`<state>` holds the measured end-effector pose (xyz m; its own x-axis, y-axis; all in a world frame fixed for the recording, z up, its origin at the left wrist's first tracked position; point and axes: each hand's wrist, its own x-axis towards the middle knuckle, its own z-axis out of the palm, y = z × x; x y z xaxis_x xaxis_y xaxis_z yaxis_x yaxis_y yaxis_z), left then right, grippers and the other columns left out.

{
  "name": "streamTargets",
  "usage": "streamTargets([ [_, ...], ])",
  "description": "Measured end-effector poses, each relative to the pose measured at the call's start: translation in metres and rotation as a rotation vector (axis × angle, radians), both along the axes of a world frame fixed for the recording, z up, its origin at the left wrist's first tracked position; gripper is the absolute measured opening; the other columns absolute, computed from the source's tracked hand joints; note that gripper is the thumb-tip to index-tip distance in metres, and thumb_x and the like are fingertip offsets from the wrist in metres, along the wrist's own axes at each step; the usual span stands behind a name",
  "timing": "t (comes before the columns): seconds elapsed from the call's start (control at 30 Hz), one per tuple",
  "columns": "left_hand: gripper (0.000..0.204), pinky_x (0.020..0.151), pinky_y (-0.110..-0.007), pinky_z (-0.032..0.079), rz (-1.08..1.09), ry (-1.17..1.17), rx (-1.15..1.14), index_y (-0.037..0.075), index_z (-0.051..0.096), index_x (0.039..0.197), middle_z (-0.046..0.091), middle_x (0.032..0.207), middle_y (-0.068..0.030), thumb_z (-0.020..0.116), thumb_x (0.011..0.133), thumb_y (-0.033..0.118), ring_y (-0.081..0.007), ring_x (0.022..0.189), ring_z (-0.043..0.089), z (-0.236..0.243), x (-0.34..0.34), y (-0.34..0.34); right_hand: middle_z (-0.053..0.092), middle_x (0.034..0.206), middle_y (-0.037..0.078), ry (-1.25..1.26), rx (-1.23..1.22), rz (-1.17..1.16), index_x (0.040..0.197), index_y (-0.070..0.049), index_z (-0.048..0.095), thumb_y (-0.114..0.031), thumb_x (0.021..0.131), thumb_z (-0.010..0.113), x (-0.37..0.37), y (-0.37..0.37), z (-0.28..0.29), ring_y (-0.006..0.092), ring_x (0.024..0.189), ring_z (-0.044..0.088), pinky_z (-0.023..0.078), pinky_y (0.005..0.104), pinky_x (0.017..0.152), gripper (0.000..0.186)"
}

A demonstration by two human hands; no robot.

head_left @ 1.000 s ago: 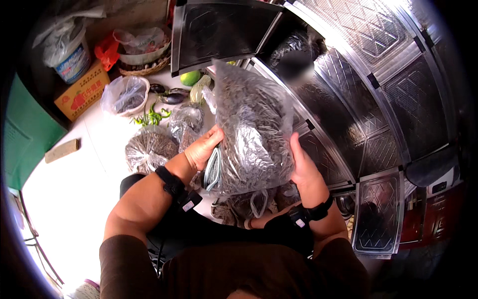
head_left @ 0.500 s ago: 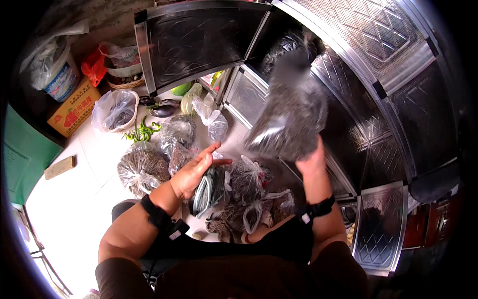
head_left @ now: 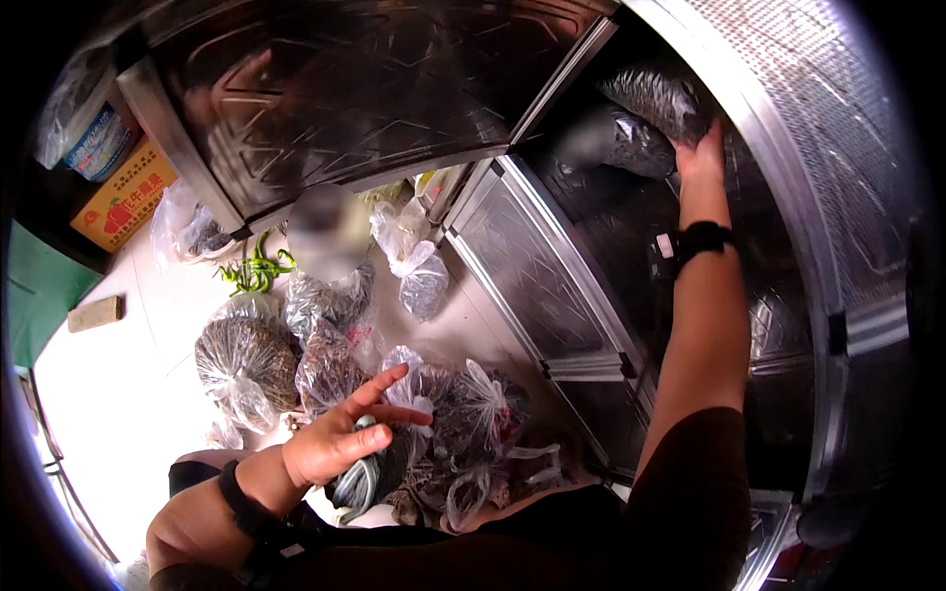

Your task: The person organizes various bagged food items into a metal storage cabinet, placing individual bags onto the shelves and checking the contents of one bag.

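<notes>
left hand (head_left: pixel 340 440): lower centre-left, fingers spread apart | right hand (head_left: pixel 703 158): upper right, touches plastic bag (head_left: pixel 662 104), finger grip can't tell

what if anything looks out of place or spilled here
Slightly odd: the green peppers lie loose and scattered on the pale floor, while the goods in front of them sit in clear plastic bags. No clear spill or damage shows, though blurred patches hide some spots.
</notes>
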<state>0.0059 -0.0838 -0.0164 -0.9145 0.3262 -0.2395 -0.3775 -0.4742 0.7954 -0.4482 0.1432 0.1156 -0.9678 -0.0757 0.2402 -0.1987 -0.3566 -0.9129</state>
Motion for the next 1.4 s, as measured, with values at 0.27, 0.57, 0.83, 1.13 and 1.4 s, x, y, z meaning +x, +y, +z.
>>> streamTargets([
  [0.27, 0.08, 0.097, -0.036, 0.016, -0.004, -0.01, -0.057, 0.01, 0.008, 0.132, 0.049, 0.112, -0.0127, 0.059, 0.075, 0.034, -0.0198, 0.112, 0.036, 0.007, -0.033, 0.0, 0.03, 0.129, 0.007, -0.2, 0.722, -0.369, 0.13, -0.011, 0.019, -0.055, 0.079, 0.033, -0.051, 0.01, -0.01, 0.024, 0.116, 0.03, 0.025, 0.0423, 0.092, 0.069],
  [0.57, 0.082, 0.096, -0.036, 0.017, -0.004, -0.032, -0.073, 0.008, 0.008, 0.132, 0.05, 0.111, -0.0131, 0.06, 0.074, 0.034, -0.02, 0.111, 0.037, -0.001, -0.046, 0.002, 0.028, 0.129, 0.012, -0.211, 0.473, -0.337, 0.13, -0.011, 0.02, -0.064, 0.07, 0.042, -0.012, 0.026, -0.014, 0.027, 0.116, 0.03, 0.02, 0.0423, 0.095, 0.083],
  [0.83, 0.08, 0.095, -0.035, 0.02, -0.019, -0.051, -0.098, 0.009, 0.007, 0.132, 0.05, 0.11, -0.0135, 0.061, 0.075, 0.024, -0.0187, 0.109, 0.039, 0.009, -0.049, 0.003, 0.04, 0.116, 0.01, -0.162, 0.489, -0.505, 0.115, -0.006, 0.044, -0.056, 0.072, 0.048, 0.03, 0.02, -0.025, 0.0202, 0.102, 0.04, 0.033, 0.0327, 0.081, 0.066],
  [1.13, 0.078, 0.095, -0.034, 0.021, 0.031, -0.016, -0.141, 0.01, 0.008, 0.132, 0.051, 0.108, -0.0129, 0.06, 0.076, 0.022, -0.0181, 0.109, 0.039, 0.006, -0.047, -0.002, 0.038, 0.121, 0.011, -0.141, 0.463, -0.465, 0.118, -0.005, 0.04, -0.04, 0.081, 0.041, 0.011, 0.026, -0.027, 0.0212, 0.108, 0.037, 0.033, 0.0332, 0.084, 0.051],
  [1.4, 0.08, 0.096, -0.036, 0.02, -0.017, -0.014, -0.165, 0.009, 0.006, 0.132, 0.05, 0.11, -0.0125, 0.061, 0.075, 0.022, -0.0197, 0.111, 0.038, 0.011, -0.054, 0.002, 0.017, 0.136, 0.01, -0.221, 0.431, -0.377, 0.129, -0.005, 0.018, -0.038, 0.084, 0.029, -0.064, 0.02, -0.021, 0.0264, 0.123, 0.021, 0.02, 0.0413, 0.097, 0.057],
])
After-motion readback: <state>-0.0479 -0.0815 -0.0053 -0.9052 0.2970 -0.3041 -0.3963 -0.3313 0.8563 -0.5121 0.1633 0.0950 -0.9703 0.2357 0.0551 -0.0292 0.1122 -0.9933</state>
